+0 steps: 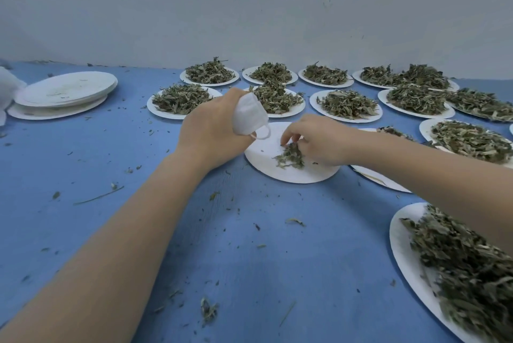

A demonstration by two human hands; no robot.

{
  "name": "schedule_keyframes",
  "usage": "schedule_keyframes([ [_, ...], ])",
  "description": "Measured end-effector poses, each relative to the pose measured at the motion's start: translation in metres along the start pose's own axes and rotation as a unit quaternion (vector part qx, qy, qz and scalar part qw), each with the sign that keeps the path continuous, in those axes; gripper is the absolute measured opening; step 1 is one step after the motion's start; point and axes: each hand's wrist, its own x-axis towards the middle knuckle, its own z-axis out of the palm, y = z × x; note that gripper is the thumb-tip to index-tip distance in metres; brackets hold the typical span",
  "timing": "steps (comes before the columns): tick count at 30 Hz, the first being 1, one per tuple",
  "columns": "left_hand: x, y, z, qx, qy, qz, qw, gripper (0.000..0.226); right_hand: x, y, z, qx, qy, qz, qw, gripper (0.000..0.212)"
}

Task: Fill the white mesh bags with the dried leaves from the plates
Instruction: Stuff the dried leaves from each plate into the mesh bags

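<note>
The left hand (213,131) was clenched round a white mesh bag (249,115), holding it tilted just above the far-left rim of the working plate (291,173) — parked there, I'd judge, so each pinch of leaf had the shortest trip to the bag's mouth. The drawstring loop (262,134) dangled from the bag's lower end. Whether that mouth stood open, the view didn't show.

The right hand (319,142) was down on the plate, fingers curled into the last small heap of dried leaves (290,156), gathering them up. That plate was nearly bare, so this bag looked close to done.

Toward the table's (111,162) far edge sat two rows of full plates (347,104), more ran down the right side, and one heaped plate (449,267) lay at the near-right corner. Plenty left. At the far-left stood the stack of emptied plates (63,93), kept well apart from the full ones, likely so done and pending never mixed. Crumbs littered the blue surface.
</note>
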Motion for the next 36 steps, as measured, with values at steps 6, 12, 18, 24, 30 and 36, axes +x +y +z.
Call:
schedule_keyframes([
  [6, 0.000, -0.001, 0.004, 0.028, 0.011, 0.015, 0.999, 0.050, -0.011, 0.009, -0.005, 0.040, 0.052, -0.020, 0.998, 0.042],
  [12, 0.000, -0.002, 0.003, 0.041, 0.012, 0.025, 0.999, 0.050, -0.010, -0.009, 0.011, 0.004, 0.017, -0.038, 0.999, 0.052],
  [18, -0.001, -0.004, 0.004, 0.037, -0.004, 0.021, 0.999, 0.050, -0.020, -0.016, 0.021, 0.039, 0.109, -0.072, 0.991, 0.021],
  [24, -0.001, -0.003, 0.002, 0.029, -0.027, 0.004, 0.999, 0.052, -0.020, -0.014, -0.004, 0.112, 0.184, -0.048, 0.975, 0.015],
  [30, -0.001, 0.001, 0.003, 0.049, -0.047, 0.022, 0.997, 0.055, -0.009, -0.030, -0.034, 0.191, 0.204, -0.053, 0.959, 0.011],
  [36, -0.001, 0.004, 0.009, 0.003, -0.001, -0.006, 1.000, 0.045, 0.004, -0.047, -0.036, 0.254, 0.151, -0.025, 0.955, 0.015],
])
